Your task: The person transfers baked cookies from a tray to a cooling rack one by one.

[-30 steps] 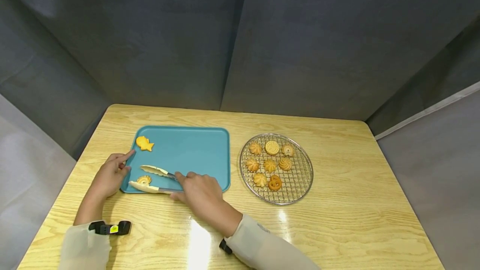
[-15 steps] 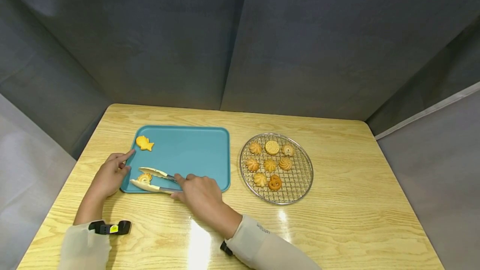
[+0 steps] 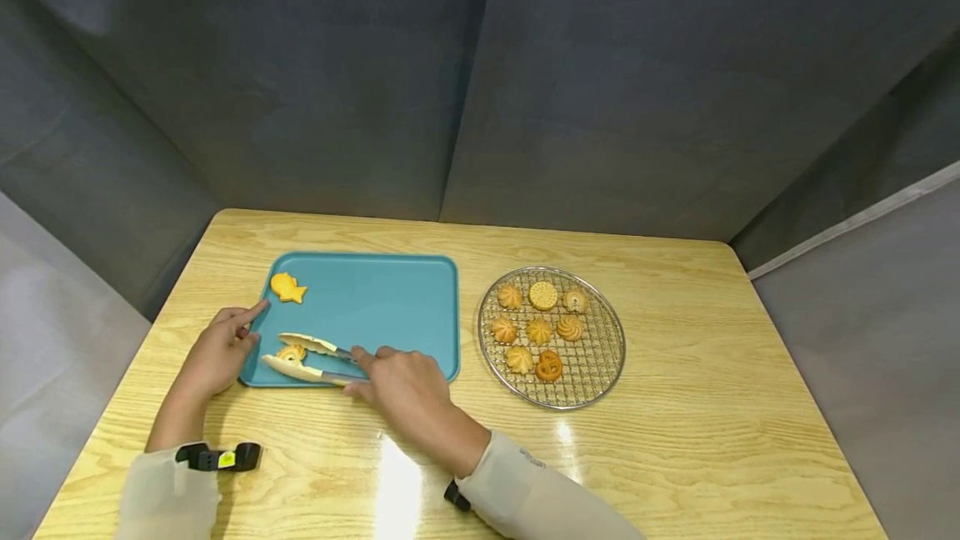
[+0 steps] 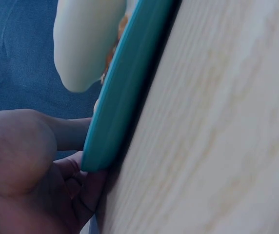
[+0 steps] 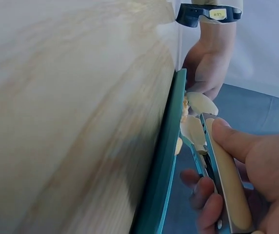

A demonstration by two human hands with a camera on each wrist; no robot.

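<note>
In the head view my left hand (image 3: 217, 350) grips the left edge of a blue tray (image 3: 367, 298). The left wrist view shows its thumb (image 4: 71, 132) at the tray's rim, with curled fingers by the corner. My right hand (image 3: 408, 386) holds a pair of tongs (image 3: 330, 348) with pale scalloped tips, reaching low over the tray's near left corner. Between the tips lies a ring-shaped cookie (image 3: 292, 353), partly hidden by the nearer tip. A fish-shaped cookie (image 3: 287, 287) lies at the tray's far left, beyond my left fingers.
Right of the tray stands a round wire rack (image 3: 592, 357) with several cookies, among them a pretzel-shaped one (image 3: 549, 366) and a round dotted one (image 3: 543, 296). Both rest on a wooden table (image 3: 697, 373). Grey curtains (image 3: 600, 90) rise behind and beside it.
The tongs have shifted slightly away from me and to the right, and the ring-shaped cookie has moved a little the same way between the tips. My left hand has stayed on the tray.
</note>
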